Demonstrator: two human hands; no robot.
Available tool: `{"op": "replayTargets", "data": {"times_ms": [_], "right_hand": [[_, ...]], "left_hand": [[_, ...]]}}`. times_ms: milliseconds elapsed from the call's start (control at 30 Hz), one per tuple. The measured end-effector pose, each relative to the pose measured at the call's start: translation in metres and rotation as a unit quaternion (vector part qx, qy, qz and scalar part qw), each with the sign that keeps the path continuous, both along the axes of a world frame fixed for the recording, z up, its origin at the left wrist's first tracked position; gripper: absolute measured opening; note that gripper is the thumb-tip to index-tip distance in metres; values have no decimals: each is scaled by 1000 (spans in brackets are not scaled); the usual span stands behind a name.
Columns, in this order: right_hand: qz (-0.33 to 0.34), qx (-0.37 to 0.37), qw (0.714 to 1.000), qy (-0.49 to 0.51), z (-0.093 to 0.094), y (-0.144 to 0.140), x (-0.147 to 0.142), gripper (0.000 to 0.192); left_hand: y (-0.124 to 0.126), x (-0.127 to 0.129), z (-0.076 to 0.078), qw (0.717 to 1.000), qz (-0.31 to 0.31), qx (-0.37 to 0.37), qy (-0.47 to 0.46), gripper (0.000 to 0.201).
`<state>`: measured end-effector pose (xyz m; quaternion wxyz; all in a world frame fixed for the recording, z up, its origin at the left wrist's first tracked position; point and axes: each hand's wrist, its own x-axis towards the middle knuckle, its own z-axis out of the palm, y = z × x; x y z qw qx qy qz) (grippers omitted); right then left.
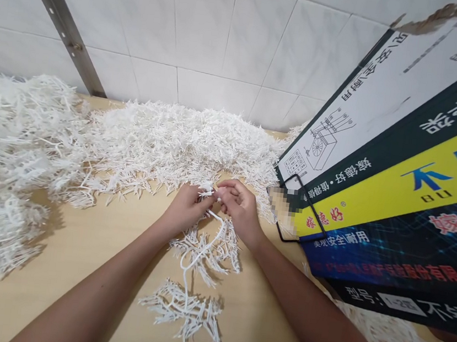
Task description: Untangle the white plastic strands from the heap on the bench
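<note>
Both hands meet over the table (75, 263), fingertips pinched together on the top end of a white plastic strip (198, 245). The left hand (185, 208) and the right hand (238, 202) are touching, each clamped on the same small piece at the strip's upper end. From there the strip hangs down toward the person, its spiky side branches spread over the wood just below the hands, and a second cluster of branches (184, 307) lies nearer the table's front edge.

Beyond the hands and stretching far to their left sits a great heap of the same white pieces (69, 140), loosely tangled. To the right of the hands leans a printed cardboard box (398, 175), with a thin black wire frame (304, 211) at its lower corner, close to the right wrist.

The likeliest trouble, as I judge it, is the thin plastic snapping at the wrong spot if the two hands twist or pull unevenly, since the grip is on a very small point. The hanging branches could catch on the cluster below and drag it off the front edge. A wide sweep of the right elbow might knock the leaning box. Loose bits from the heap could also snag the strip if the hands drift forward into it.
</note>
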<state>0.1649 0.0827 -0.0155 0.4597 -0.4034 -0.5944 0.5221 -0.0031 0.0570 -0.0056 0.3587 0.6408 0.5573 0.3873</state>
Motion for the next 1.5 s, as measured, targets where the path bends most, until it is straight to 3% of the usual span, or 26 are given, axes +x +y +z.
{"op": "replayTargets", "data": {"times_ms": [133,267,533,633,767,867,967,1033,1233,1400,1500], "right_hand": [[2,15,999,-48,-3,4,0,35],[-44,1,999,-31,-5,4,0,42],[-113,-90,985,98,-9,4,-6,46],[-158,-81,973,146,-9,11,-5,43],[-85,0,995,58,-2,6,-5,36],[-28,52,998,-2,4,-1,-6,41],[-2,56,997,-48,4,-3,-6,40],[-26,40,998,-34,0,-1,-7,45],[-96,-50,991,72,-3,-6,-14,50],[-114,-76,986,99,0,-8,-18,49],[-151,-117,973,131,-5,0,-18,50]], "left_hand": [[1,-4,-1,1000,-1,6,28,53],[4,0,0,999,-18,-26,-4,50],[0,9,4,989,-27,-75,-124,36],[-5,4,7,983,30,-47,-176,26],[-2,0,7,987,88,-21,-134,30],[2,-2,1,992,82,-24,-87,42],[3,-2,-5,996,64,-25,-48,53],[3,2,-7,998,47,8,-28,52],[2,16,-11,978,16,204,-27,32],[-8,15,-15,974,43,223,-11,27],[-17,13,-11,968,141,202,-42,27]]}}
